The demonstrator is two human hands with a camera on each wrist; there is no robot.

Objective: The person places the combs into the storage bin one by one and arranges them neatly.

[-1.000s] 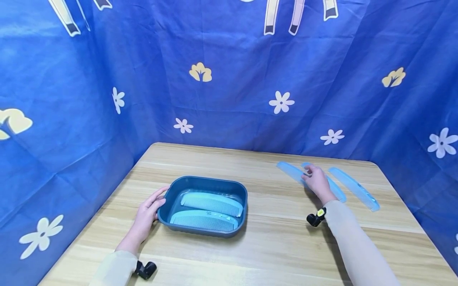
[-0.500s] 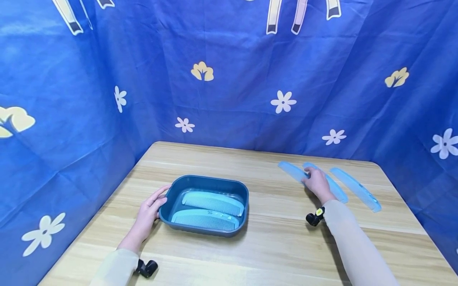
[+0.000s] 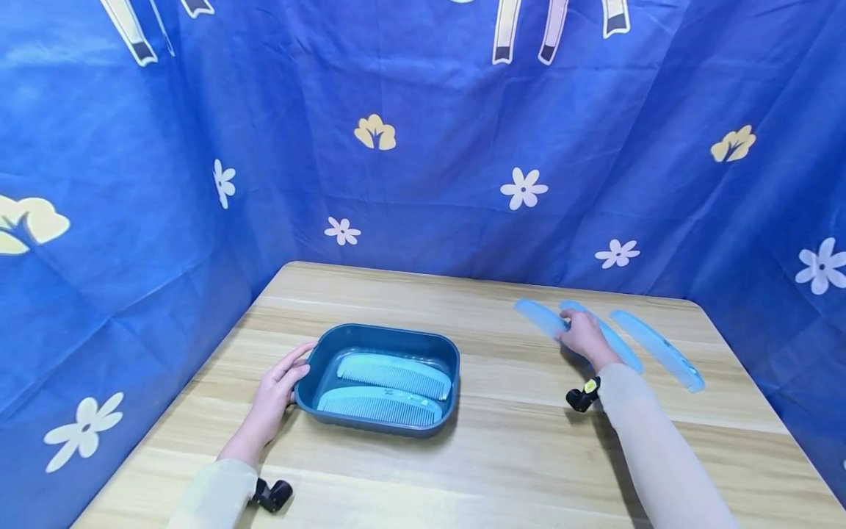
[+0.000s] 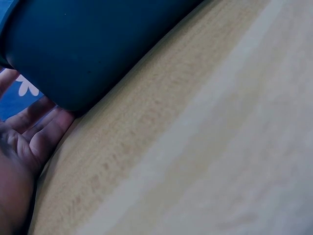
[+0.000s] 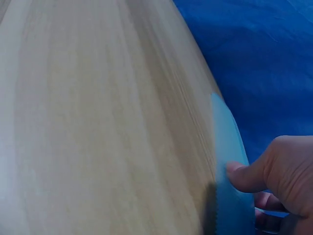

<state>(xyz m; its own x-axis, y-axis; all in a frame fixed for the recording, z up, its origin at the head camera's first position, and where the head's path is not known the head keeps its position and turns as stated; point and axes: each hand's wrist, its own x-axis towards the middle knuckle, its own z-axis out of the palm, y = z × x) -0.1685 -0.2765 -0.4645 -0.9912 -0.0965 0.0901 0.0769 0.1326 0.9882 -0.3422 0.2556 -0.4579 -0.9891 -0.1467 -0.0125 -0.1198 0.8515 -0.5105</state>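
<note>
A dark blue plastic basin (image 3: 380,334) stands on the table left of the middle, with two light blue combs lying in it, an upper comb (image 3: 393,375) and a lower comb (image 3: 380,406). Against the basin's left end rests my left hand (image 3: 272,389), its fingers touching the outer wall in the left wrist view. At the table's right, my right hand (image 3: 583,338) pinches the leftmost of three blue combs, this comb (image 5: 227,142) having the thumb on its face and fingers behind its edge. Its near end is hidden by the hand in the head view.
Just beyond my right hand lies the middle comb (image 3: 621,347), partly covered by it. Farther right is another comb (image 3: 661,353). The wooden table (image 3: 515,455) is bordered by a blue patterned cloth (image 3: 423,198) at the back and both sides.
The right hand has closed its fingers and thumb on the leftmost comb, moving only slightly. The left hand stays at the basin. The head view has shifted a little.
</note>
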